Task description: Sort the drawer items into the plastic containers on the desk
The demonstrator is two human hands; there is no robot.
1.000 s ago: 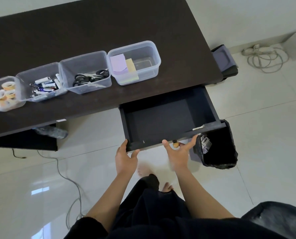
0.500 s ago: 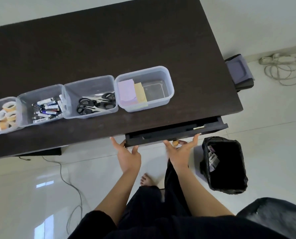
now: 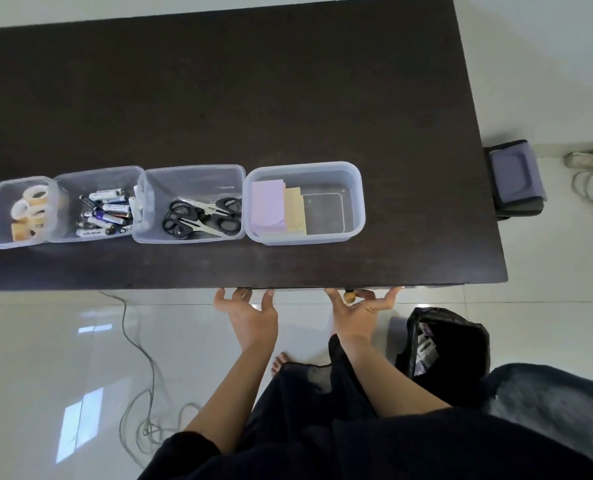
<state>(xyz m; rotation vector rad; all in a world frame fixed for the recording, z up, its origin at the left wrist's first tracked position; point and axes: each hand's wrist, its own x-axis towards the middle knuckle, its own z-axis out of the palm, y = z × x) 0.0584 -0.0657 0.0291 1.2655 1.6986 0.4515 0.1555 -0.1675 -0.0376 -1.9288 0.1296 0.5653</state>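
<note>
1. Bin (image 3: 444, 351), black-lined, on the floor just right of the right hand (image 3: 357, 311); wrappers inside.
2. Cable (image 3: 139, 368) loops on the floor left of the left hand (image 3: 250, 315); a coiled cord (image 3: 589, 188) lies far right, past the desk end.
3. Dark bag (image 3: 516, 178) sits beside the desk's right end, beyond the right hand.
4. Desk (image 3: 253, 98): dark top, its near edge right at the fingertips; nothing on it between the edge and the tubs.
5. Four clear tubs in a row on the desk, touching or nearly so, beyond the hands.
6. Tape tub (image 3: 18, 213), far left of the left hand: tape rolls.
7. Battery tub (image 3: 97, 206): batteries, well left of the left hand.
8. Scissors tub (image 3: 191, 204): black-handled scissors, ahead and left of the left hand.
9. Notes tub (image 3: 305, 202): purple and yellow note pads, ahead, between the two hands.
10. Drawer: tucked under the desk edge, front not visible; only a small round knob (image 3: 349, 298) shows.
11. Left hand: fingers spread and straight, tips at the desk's underside edge, gripping nothing.
12. Right hand: fingers splayed, tips at the edge, knob between them, not grasped.
13. Hands apart, side by side.
</note>
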